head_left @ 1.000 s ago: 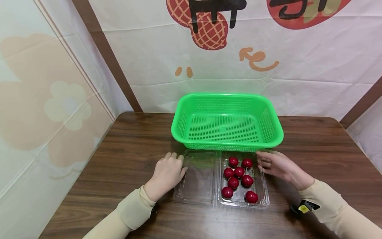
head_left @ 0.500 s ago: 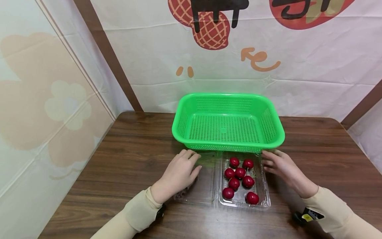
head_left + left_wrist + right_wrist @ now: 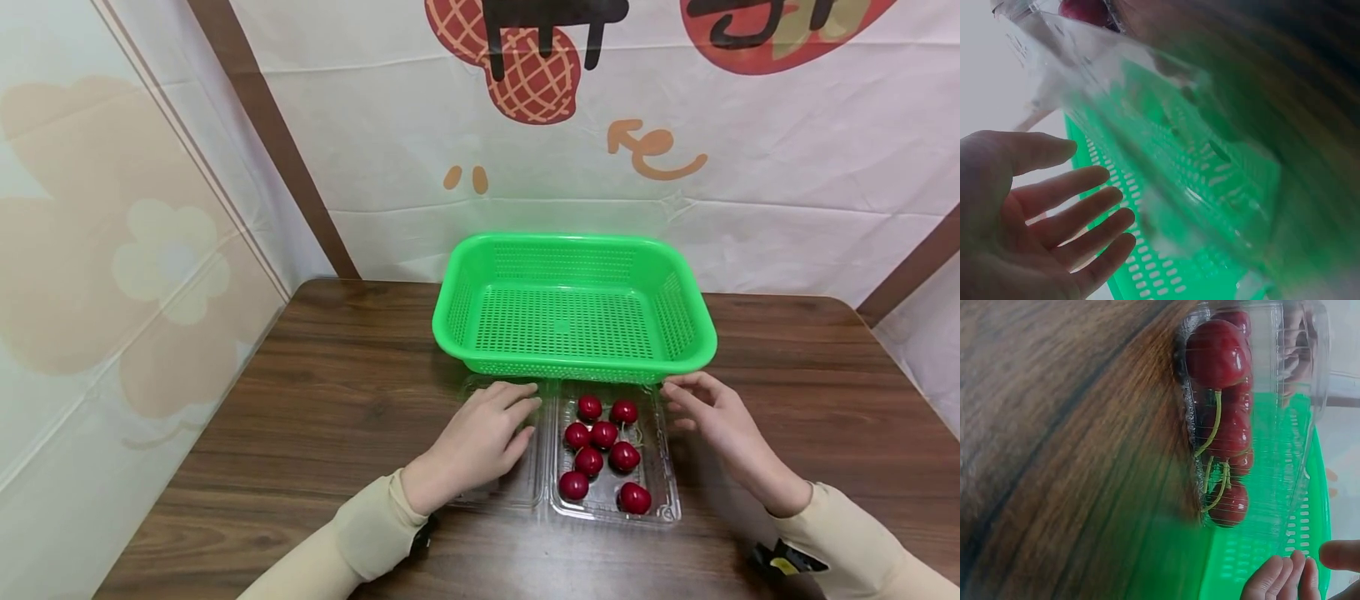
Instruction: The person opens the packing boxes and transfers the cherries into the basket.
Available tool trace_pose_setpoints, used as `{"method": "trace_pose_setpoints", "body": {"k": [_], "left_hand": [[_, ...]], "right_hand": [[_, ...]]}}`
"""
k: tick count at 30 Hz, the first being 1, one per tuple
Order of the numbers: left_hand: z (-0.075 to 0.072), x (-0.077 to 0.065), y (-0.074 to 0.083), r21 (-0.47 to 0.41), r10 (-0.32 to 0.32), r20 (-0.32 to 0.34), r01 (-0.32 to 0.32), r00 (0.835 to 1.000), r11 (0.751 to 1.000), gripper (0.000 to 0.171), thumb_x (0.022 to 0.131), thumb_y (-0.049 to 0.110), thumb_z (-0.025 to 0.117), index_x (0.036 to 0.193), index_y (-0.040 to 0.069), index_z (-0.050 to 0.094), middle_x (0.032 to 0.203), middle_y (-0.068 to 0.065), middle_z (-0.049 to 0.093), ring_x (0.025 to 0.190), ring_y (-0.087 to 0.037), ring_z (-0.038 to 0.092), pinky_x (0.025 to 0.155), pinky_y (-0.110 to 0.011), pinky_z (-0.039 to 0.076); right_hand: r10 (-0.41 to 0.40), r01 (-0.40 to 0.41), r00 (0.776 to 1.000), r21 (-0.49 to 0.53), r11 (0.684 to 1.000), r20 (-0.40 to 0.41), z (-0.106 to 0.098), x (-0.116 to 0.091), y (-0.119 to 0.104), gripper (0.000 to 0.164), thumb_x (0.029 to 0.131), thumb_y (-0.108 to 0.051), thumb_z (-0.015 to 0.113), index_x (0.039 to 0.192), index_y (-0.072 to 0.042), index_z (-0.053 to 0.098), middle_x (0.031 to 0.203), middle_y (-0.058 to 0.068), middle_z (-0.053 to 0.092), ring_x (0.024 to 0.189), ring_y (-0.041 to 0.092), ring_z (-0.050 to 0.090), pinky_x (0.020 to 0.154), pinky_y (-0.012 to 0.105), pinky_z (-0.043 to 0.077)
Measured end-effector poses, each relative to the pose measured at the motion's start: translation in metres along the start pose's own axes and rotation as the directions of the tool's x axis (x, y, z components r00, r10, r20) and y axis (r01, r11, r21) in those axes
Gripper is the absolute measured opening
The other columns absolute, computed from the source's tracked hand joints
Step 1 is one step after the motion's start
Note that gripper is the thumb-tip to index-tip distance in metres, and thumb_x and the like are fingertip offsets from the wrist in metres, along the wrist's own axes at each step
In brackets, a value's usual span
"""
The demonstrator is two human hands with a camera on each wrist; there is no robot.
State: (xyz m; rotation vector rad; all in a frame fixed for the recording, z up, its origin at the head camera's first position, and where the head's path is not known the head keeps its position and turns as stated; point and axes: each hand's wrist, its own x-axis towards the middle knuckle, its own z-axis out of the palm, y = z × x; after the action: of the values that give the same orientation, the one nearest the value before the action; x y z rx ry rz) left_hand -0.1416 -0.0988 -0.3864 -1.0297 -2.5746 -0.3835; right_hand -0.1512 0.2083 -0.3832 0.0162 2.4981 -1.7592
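A clear plastic clamshell box (image 3: 656,467) lies open flat on the table, with several dark red cherries (image 3: 588,461) in its right half. Thin green stems show on some cherries in the right wrist view. My left hand (image 3: 480,429) is over the clear lid (image 3: 517,492), covering much of it, its fingers extended and apart with nothing between them. By the box's far right corner is my right hand (image 3: 716,417); its thumb and fingers are parted and hold nothing in the right wrist view.
A green perforated plastic basket (image 3: 573,367) stands just behind the box, nothing inside it. The brown wooden table (image 3: 330,400) reaches back to a printed cloth wall (image 3: 390,167). Dark wrist gear (image 3: 787,558) sits at the right cuff.
My left hand has moved right from the lid's left edge to above the lid. The right hand has drawn slightly right from the box's side. Cherries and basket stay in place.
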Motion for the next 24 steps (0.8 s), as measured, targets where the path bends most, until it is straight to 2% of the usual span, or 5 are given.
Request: {"method": "trace_pose_setpoints", "body": {"k": [5,9,14,19,24], "left_hand": [[0.002,0.003,0.004,-0.012,0.027,0.013,-0.027,1.0,1.0,0.033,0.086,0.023,0.058,0.114,0.006,0.064,0.125,-0.008,0.059,0.114,-0.021,0.05,0.09,-0.039,0.047],[0.002,0.004,0.007,-0.006,0.038,0.026,-0.038,0.999,0.999,0.033,0.087,0.024,0.057,0.114,0.007,0.064,0.125,-0.008,0.059,0.114,-0.02,0.05,0.09,-0.037,0.046],[0.003,0.005,0.009,0.003,0.038,0.059,-0.039,0.997,0.999,0.034,0.088,0.027,0.056,0.115,0.007,0.064,0.126,-0.007,0.059,0.114,-0.02,0.05,0.091,-0.037,0.045],[0.002,0.007,0.011,0.0,0.044,0.052,-0.044,0.998,0.999,0.033,0.087,0.026,0.056,0.114,0.007,0.065,0.124,-0.007,0.06,0.113,-0.02,0.051,0.089,-0.036,0.046],[0.001,0.008,0.012,0.015,0.049,0.048,-0.049,0.998,0.999,0.032,0.087,0.025,0.056,0.112,0.007,0.065,0.122,-0.007,0.061,0.112,-0.02,0.052,0.088,-0.036,0.046]], "right_hand": [[-0.072,0.072,0.997,-0.068,0.995,-0.001,0.002,-0.004,-0.002,0.048,0.092,-0.035,0.051,0.118,0.006,0.053,0.091,-0.015,0.062,0.085,0.006,0.058,0.07,0.027,0.053],[-0.155,0.152,0.988,-0.133,0.979,-0.016,0.006,-0.006,-0.005,0.04,0.092,-0.032,0.053,0.114,0.002,0.057,0.094,-0.003,0.065,0.085,0.005,0.059,0.066,0.026,0.054],[-0.28,0.265,0.96,-0.244,0.933,-0.029,0.012,-0.009,-0.009,0.031,0.09,-0.028,0.057,0.108,-0.004,0.062,0.096,0.011,0.067,0.08,0.007,0.062,0.063,0.023,0.054],[-0.391,0.359,0.92,-0.347,0.866,-0.024,0.019,-0.01,-0.014,0.022,0.088,-0.025,0.061,0.102,-0.009,0.064,0.09,0.004,0.068,0.077,0.01,0.063,0.067,0.025,0.053],[-0.455,0.421,0.89,-0.398,0.815,0.01,0.027,-0.007,-0.017,0.015,0.085,-0.021,0.064,0.096,-0.012,0.064,0.087,-0.003,0.068,0.076,0.007,0.062,0.067,0.031,0.055]]}}
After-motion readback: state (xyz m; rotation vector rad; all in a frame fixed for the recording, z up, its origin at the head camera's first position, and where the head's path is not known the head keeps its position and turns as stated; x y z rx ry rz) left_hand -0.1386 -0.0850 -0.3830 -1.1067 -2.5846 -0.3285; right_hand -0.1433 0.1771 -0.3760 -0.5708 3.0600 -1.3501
